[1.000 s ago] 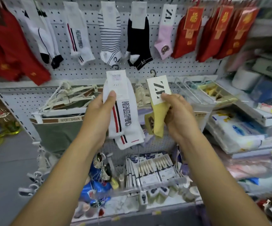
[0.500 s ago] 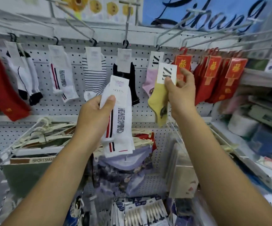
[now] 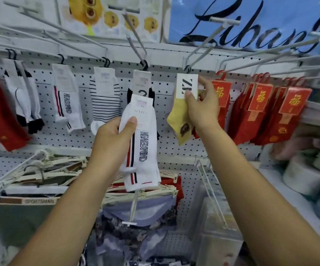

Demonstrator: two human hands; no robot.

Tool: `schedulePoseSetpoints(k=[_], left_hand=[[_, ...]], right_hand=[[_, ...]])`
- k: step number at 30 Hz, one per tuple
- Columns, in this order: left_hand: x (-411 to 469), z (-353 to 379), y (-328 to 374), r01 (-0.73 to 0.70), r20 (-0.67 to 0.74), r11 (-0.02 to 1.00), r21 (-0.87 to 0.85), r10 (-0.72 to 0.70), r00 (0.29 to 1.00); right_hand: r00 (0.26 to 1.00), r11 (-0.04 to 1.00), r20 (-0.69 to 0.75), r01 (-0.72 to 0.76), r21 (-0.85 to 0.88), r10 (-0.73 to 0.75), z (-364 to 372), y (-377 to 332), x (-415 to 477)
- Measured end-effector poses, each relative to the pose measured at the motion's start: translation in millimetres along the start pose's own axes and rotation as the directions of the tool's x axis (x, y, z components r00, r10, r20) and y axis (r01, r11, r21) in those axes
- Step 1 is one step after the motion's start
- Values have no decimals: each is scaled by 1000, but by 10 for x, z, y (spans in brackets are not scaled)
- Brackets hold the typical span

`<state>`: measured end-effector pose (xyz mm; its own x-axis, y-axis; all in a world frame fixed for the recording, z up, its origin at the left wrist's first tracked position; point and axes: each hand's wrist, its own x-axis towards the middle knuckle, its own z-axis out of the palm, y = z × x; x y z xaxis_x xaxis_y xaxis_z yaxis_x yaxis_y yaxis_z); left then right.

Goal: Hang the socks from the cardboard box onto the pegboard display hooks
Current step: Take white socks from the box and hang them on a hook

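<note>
Lifted higher than half a second ago, a yellow sock [image 3: 180,116] now has its white label [image 3: 186,85] just under a hook [image 3: 187,68] near the pegboard's [image 3: 163,85] top edge, the right hand [image 3: 201,108] pinching the label between thumb and fingers. The left hand [image 3: 113,137] grips a white striped sock [image 3: 142,146] lower, before the board's middle. Red socks [image 3: 270,116] hang toward the right edge.

carrier: pegboard [image 3: 174,148] | wire hooks [image 3: 134,43] | hanging: white socks [image 3: 67,100], striped socks [image 3: 105,100], red socks [image 3: 261,116]
</note>
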<state>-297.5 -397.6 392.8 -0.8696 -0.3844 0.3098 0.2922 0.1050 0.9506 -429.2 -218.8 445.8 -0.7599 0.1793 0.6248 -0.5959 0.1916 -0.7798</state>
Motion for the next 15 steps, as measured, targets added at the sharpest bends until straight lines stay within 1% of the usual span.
schedulePoseSetpoints(k=[3,10,12,14,15], left_hand=[[28,52,-27,17,-4,999,-35,-17,1000],[44,104,-66,35,-11,996,-83,-36,999],[33,85,-79,31,-15,994,-106,-32,999],[9,66,-90,23,-37,993,-119,-28,999],[-5,52,-96,20,-51,992,-127,-26,998]], right_hand=[[1000,1000,12,24,-14,-24,-28,74,50],[999,996,54,2,-91,3,-97,69,114],[999,989,30,-6,-148,10,-123,76,28],[1000,976,-21,15,-217,-20,-119,61,-146],[999,978,-24,33,-206,-38,-104,36,-260]])
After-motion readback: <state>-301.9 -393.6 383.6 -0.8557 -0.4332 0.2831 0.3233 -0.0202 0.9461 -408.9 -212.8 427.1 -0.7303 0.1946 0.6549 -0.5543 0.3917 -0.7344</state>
